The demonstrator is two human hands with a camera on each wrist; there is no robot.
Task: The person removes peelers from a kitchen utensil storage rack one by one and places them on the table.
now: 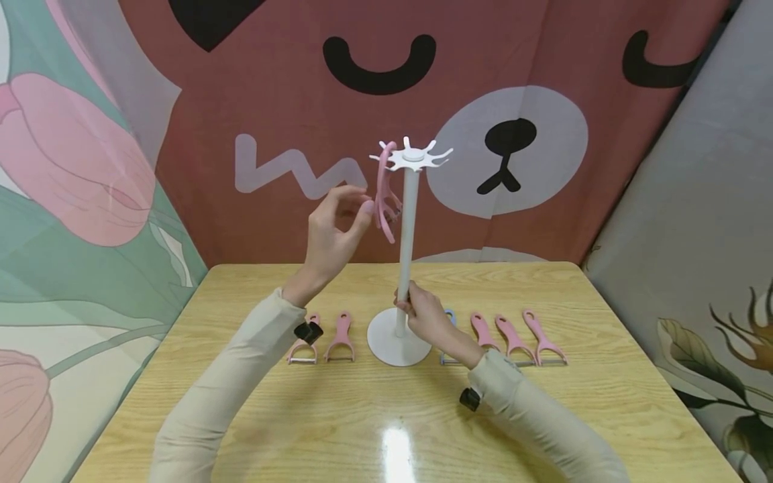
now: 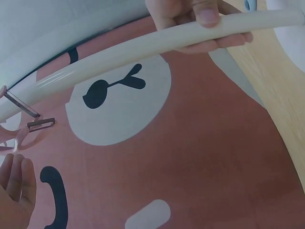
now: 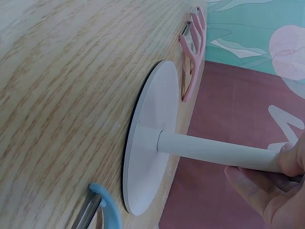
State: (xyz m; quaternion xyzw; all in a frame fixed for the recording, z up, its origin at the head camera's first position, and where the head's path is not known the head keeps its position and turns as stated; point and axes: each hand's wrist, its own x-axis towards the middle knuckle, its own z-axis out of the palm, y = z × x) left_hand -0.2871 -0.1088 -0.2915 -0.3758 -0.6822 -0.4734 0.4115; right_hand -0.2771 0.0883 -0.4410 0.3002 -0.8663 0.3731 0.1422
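Note:
A white stand (image 1: 409, 228) with a round base (image 1: 386, 342) and a top ring of hooks (image 1: 413, 157) stands upright on the table. My right hand (image 1: 429, 315) grips its pole low down, fingers and thumb wrapped round it. Pink peelers (image 1: 384, 181) hang from a hook at the left side of the top; two blades show in the left wrist view. My left hand (image 1: 338, 225) is raised beside them, fingertips right at the hanging peelers. In the left wrist view the fingers of my left hand (image 2: 19, 191) look straight, just below a peeler.
On the table (image 1: 302, 416), two pink peelers (image 1: 342, 332) lie left of the base. To its right lie a blue peeler (image 1: 449, 315), partly behind my right hand, and several pink peelers (image 1: 536, 329). A patterned cloth (image 1: 290, 228) hangs behind the table.

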